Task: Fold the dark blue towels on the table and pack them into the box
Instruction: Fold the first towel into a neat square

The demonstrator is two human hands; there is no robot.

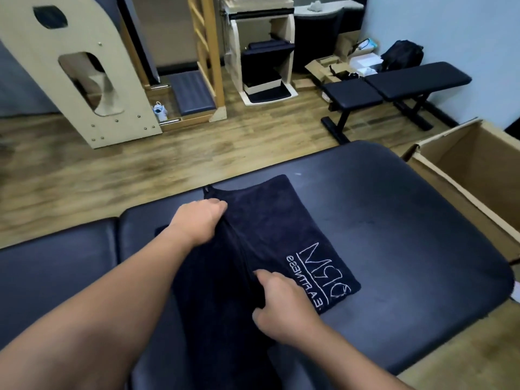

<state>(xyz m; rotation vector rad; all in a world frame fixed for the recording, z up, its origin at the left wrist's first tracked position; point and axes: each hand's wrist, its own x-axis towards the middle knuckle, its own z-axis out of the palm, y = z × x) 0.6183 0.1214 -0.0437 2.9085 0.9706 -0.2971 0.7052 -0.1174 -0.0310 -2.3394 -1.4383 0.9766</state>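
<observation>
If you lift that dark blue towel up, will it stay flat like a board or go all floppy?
Probably floppy: the dark blue towel already bends into a soft ridge where the left hand and right hand pinch it. It looks light, as fingers alone bunch it. It likely won't slide much, since its fuzzy cloth lies flat on the padded table.

The dark blue towel (281, 240) carries white stitched lettering, seen upside down and tilted: large outline characters above an underline, with a smaller line ending in "NESS". The large characters cannot be read with certainty.

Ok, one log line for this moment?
stage: folding | left hand: grips towel fold | right hand: pinches fold | box: open
</observation>
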